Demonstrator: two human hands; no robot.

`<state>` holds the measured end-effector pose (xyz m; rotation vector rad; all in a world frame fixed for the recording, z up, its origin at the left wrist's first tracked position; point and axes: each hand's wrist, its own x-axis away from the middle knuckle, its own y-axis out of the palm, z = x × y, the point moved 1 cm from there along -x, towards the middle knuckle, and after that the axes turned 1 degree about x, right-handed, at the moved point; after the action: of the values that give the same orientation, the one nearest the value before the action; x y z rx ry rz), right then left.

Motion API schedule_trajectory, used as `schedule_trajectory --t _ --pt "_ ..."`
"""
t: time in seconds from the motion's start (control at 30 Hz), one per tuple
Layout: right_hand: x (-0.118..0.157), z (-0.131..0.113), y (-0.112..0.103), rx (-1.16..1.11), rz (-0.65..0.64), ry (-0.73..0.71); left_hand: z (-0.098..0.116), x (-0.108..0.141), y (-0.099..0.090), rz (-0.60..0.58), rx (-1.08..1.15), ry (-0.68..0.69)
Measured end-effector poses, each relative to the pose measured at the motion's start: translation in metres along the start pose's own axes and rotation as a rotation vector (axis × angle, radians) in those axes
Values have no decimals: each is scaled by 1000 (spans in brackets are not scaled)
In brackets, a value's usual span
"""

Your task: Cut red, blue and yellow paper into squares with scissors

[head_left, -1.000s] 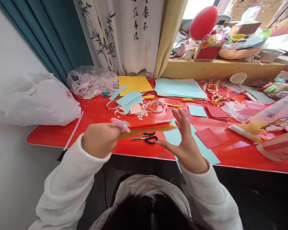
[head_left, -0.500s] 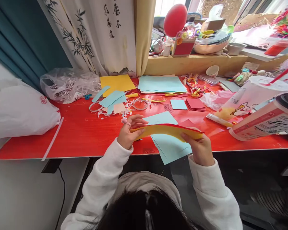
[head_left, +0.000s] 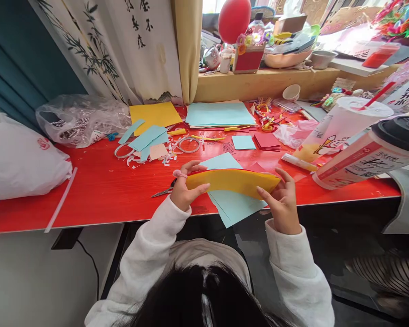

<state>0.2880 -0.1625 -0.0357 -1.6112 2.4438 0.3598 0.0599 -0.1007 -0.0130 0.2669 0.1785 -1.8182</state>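
A bowed sheet of yellow paper [head_left: 231, 180], with a red edge showing along its top, is held up between my two hands. My left hand [head_left: 184, 188] pinches its left end, thumb on the yellow face. At the right end, my right hand [head_left: 282, 200] grips it with the thumb in front and fingers at the far edge. Below and behind the sheet lie light blue papers [head_left: 236, 209], partly over the table's front edge. Scissors [head_left: 163, 191] lie beside my left hand, their handles partly hidden by it.
On the red table [head_left: 116, 190] are blue paper pieces [head_left: 150, 138], a blue stack [head_left: 220, 113], small red squares [head_left: 266, 141] and a tape roll [head_left: 189, 144]. A large cup [head_left: 371, 154] stands at right, a white bag [head_left: 23, 159] at left.
The yellow paper has tilted so more of its face shows. My right fingers have lifted and spread at its edge. The view has shifted, and scissors now show by my left hand.
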Motion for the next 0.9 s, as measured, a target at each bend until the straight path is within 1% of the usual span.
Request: schedule_trajectory --t 0.13,0.27,0.37,0.43,0.5,0.57,0.6,0.67,0.73,0.8,0.9 --pt "0 7 -4 21 -40 60 -9 1 -3 63 30 -55" --pt "1 10 -4 55 -22 35 -12 1 -4 45 48 -11" --pt "1 10 -4 92 -19 32 -14 -1 -5 45 10 93" --pt "1 11 -5 104 -40 48 -16 -3 -7 59 -50 225" --pt "0 13 -6 89 -66 57 -18 -3 -10 69 -157 367" --pt "0 15 -6 63 -85 58 -18 -3 -12 38 -299 438" --pt "0 16 -5 55 -89 58 -18 -2 -12 5 -364 440" --pt "0 17 -4 50 -90 56 -18 -1 -13 -51 -431 399" --pt "0 17 -2 51 -90 58 -16 1 -13 -54 -423 335" --pt "1 15 -2 58 -78 62 -13 3 -12 -15 -374 257" --pt "3 7 -3 66 -28 86 -7 6 -10 90 -241 126"
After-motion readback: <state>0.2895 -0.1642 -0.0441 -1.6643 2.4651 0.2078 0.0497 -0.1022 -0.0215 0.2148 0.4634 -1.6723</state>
